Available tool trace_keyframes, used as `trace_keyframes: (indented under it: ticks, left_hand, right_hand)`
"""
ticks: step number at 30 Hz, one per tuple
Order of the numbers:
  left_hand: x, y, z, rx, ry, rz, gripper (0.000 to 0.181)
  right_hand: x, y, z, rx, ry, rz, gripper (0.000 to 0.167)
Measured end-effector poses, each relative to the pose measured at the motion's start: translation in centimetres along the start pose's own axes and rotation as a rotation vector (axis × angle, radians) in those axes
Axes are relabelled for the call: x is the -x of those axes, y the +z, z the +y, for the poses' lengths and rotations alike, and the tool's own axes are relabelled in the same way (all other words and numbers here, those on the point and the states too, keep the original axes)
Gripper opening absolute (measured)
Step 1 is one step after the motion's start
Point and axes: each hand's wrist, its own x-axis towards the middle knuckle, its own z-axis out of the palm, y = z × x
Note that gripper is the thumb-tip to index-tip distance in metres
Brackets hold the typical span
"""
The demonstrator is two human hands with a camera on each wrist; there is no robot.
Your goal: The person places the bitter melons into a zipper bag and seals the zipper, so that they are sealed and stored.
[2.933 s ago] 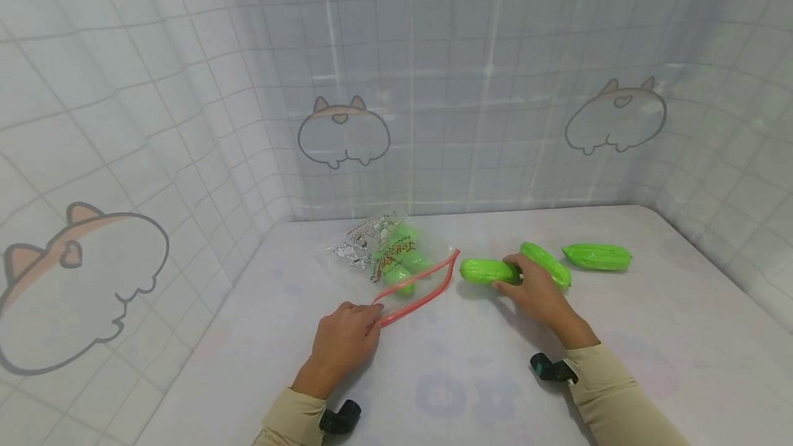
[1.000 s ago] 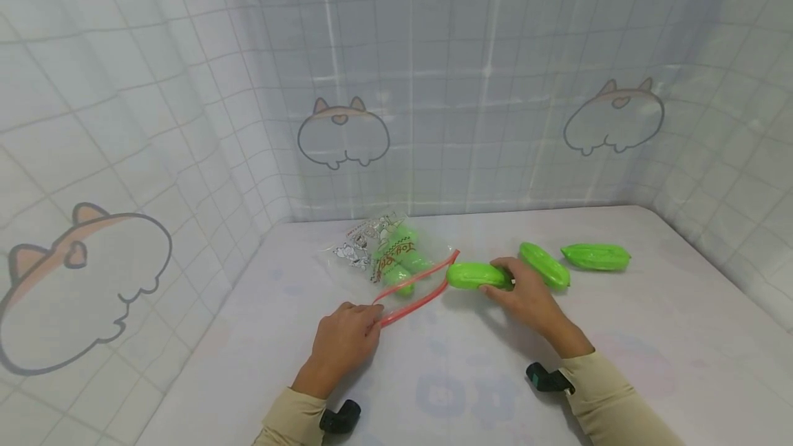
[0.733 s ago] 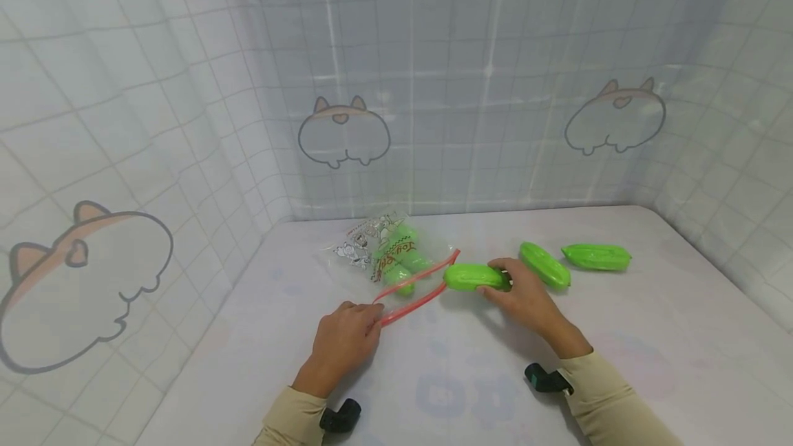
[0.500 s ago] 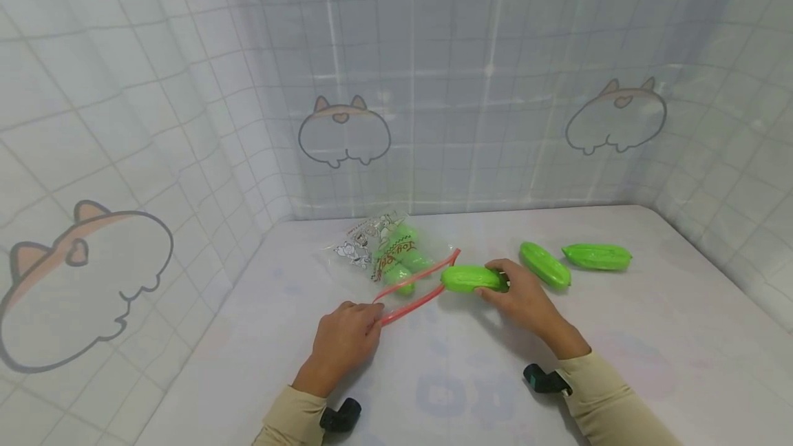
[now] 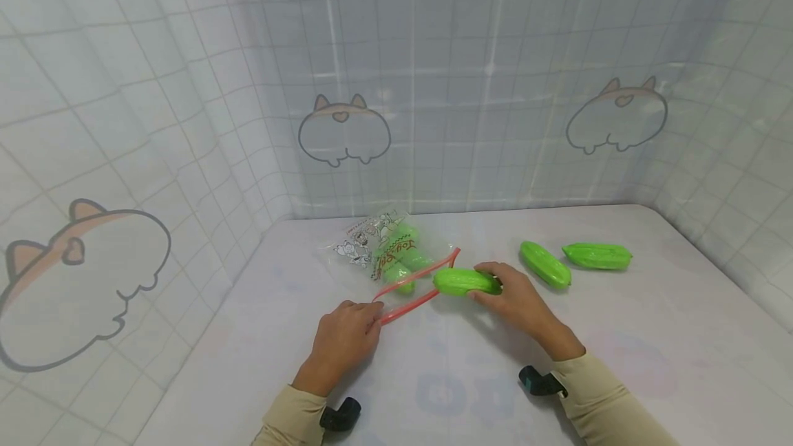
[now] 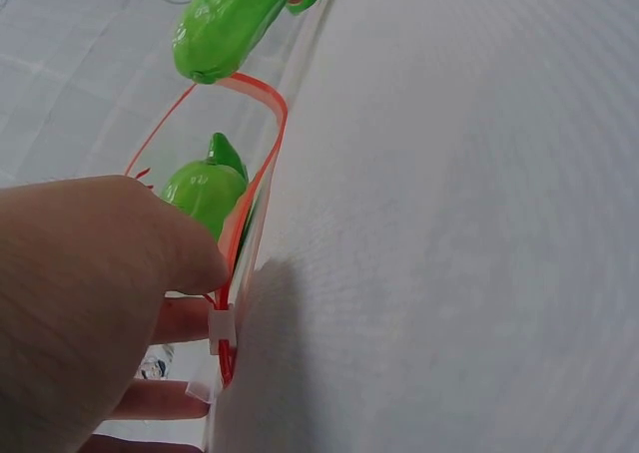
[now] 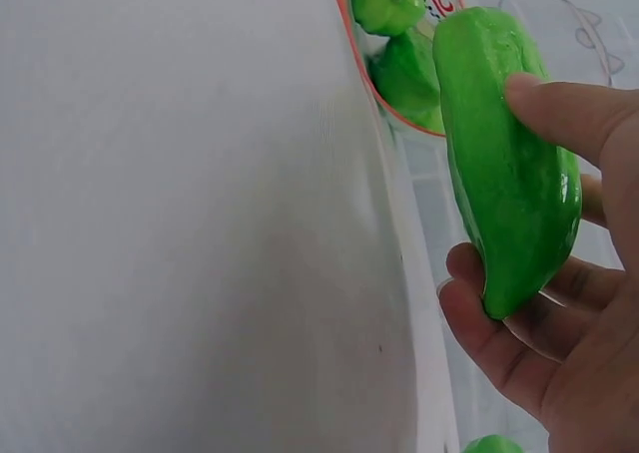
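Note:
A clear printed bag [image 5: 356,253] with a red-edged mouth [image 5: 411,306] lies on the table, its mouth held apart, with green toy vegetables [image 5: 405,257] inside. My left hand [image 5: 347,339] pinches the near corner of that mouth; in the left wrist view the thumb [image 6: 195,258] presses on the red strip [image 6: 262,164] by a small clear slider [image 6: 222,325]. My right hand [image 5: 517,301] grips a green ridged vegetable [image 5: 461,281] by its right end, its left end at the right part of the red mouth. The right wrist view shows thumb and fingers around this vegetable [image 7: 504,164].
Two more green vegetables lie to the right, one slanted [image 5: 545,265] beyond my right hand and one lying crosswise [image 5: 597,257]. A white table [image 5: 248,363] extends to a grid-patterned curtain [image 5: 446,88] at the back and both sides.
My right hand has moved left and slightly nearer with the green vegetable, from beside the slanted one to the bag's mouth. My left hand and the bag have stayed in place.

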Motion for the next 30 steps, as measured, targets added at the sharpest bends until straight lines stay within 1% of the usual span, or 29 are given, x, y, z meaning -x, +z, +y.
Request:
trace_keyframes:
  ticks: [4,8,15,18,23,30]
  left_hand:
    - [0.0,0.0,0.0,0.011,-0.017,-0.016,0.019]
    - [0.0,0.1,-0.1,0.028,-0.029,-0.026,0.019]
    - [0.1,0.4,-0.4,0.050,-0.014,-0.010,0.013]
    - [0.1,0.4,-0.4,0.047,-0.008,-0.007,0.012]
    - [0.0,0.4,-0.3,0.041,-0.002,-0.013,0.014]
    - [-0.2,0.3,-0.1,0.023,0.021,-0.021,0.017]
  right_hand:
    - [-0.1,0.4,-0.2,0.012,-0.019,-0.020,0.052]
    - [-0.2,0.9,-0.4,0.009,-0.010,-0.054,0.051]
    - [-0.6,1.8,-1.2,0.033,0.025,-0.130,0.049]
    - [-0.8,2.2,-1.7,0.038,0.017,-0.151,0.048]
    - [-1.1,2.8,-2.3,0.044,-0.021,-0.150,0.047]
    - [-1.5,3.5,-2.9,0.069,-0.020,-0.153,0.049]
